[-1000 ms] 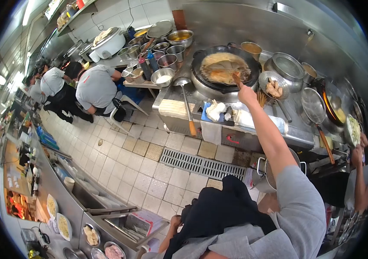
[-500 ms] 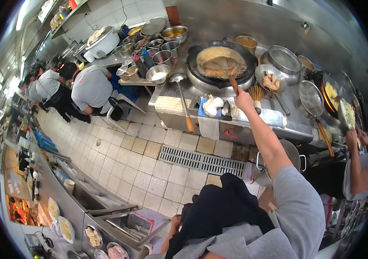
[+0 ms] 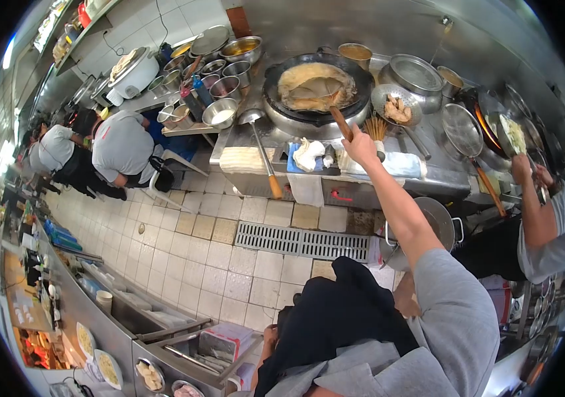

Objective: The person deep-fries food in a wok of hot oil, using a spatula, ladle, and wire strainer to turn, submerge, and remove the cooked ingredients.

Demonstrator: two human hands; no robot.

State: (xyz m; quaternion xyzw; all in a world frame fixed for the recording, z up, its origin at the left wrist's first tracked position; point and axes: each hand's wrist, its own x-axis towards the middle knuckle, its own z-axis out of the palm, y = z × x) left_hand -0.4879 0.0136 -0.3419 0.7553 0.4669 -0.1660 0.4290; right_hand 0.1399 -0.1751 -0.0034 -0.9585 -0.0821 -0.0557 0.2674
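Observation:
My right hand is closed round the wooden handle of a utensil whose metal end lies in the brown, foamy liquid of a large black wok. Just right of that hand stands a bamboo brush. A perforated strainer holding fried pieces rests beyond it. My left hand hangs low by my body, partly hidden by dark cloth; its fingers cannot be made out. A ladle with a wooden handle lies left of the wok, near folded cloths.
At the right, a co-worker's hands hold a dish of pale green food over another wok. Two-handled pot stands by my right side. Seated and standing people are at the left. Metal bowls crowd the side counter; a floor drain runs below.
The view has shifted, so the stove sits further left. My right hand has drawn the wooden handle back toward the wok's near edge. The co-worker's dish has tipped over their wok.

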